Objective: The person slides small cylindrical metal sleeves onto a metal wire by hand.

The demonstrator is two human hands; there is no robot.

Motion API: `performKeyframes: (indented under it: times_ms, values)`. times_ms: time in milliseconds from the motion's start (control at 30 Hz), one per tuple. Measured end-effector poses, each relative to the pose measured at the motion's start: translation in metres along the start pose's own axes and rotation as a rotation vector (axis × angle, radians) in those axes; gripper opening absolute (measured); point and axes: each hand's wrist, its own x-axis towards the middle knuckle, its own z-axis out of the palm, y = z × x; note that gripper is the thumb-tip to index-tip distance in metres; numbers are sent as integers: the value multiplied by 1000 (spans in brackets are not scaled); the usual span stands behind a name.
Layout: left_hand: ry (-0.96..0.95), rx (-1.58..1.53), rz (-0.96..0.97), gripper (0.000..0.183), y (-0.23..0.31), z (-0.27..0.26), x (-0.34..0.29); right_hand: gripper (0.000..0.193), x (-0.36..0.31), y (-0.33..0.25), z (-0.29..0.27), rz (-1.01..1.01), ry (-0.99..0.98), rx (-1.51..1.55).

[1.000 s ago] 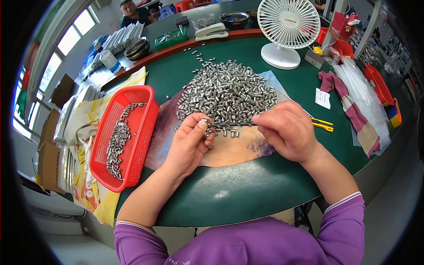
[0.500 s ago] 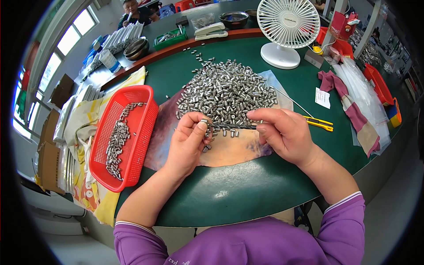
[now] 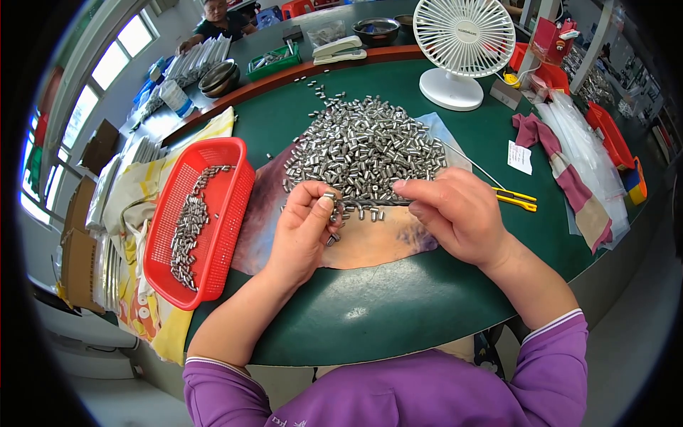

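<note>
My left hand (image 3: 302, 226) is closed, pinching a small silver metal cylinder (image 3: 329, 196) between thumb and fingers. A few more such cylinders show in its curled fingers. Opposite it, my right hand (image 3: 459, 215) is closed round the end of a dark, spiral-fluted drill bit (image 3: 384, 203). The bit lies level between the hands, its far tip by the left fingers; whether it enters the cylinder I cannot tell. Just beyond both hands rises a large pile of the same silver cylinders (image 3: 366, 142), on a multicoloured cloth (image 3: 370, 249).
A red plastic basket (image 3: 231, 245) with more cylinders stands at left on a yellow patterned cloth (image 3: 131, 206). Behind the pile is a white fan (image 3: 455, 89). A yellow cutter (image 3: 516, 199) lies at right near plastic bags (image 3: 594, 153). Another person (image 3: 220, 28) sits far back.
My right hand has shifted slightly left with the drill bit, its fingers more curled. My left hand has stayed in place. The person at the back has lowered an arm.
</note>
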Motion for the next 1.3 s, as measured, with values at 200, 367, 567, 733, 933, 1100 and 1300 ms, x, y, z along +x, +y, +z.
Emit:
performKeyframes:
  times_ms: [200, 367, 567, 733, 933, 1100, 1300]
  values:
    - [22, 23, 12, 10, -1, 2, 2, 33, -7, -5, 7, 264, 42, 261]
    - [1, -54, 0, 9, -2, -3, 3, 36, -3, 1, 5, 56, 119, 73]
    - [51, -86, -58, 10, 0, 0, 4, 39, -3, 1, 5, -85, 115, 34]
    - [64, -82, -74, 11, 1, 3, 1, 40, -3, 1, 7, -113, 98, 7]
    - [75, -60, -54, 11, -2, 4, 1, 40, -3, -2, 2, -126, 51, -69]
    - [101, 13, 10, 9, -3, 5, 0, 37, -3, -12, 2, -79, 20, -69]
    - [135, 70, 35, 10, -3, 6, 0, 39, -3, -9, 3, -105, -10, -73]
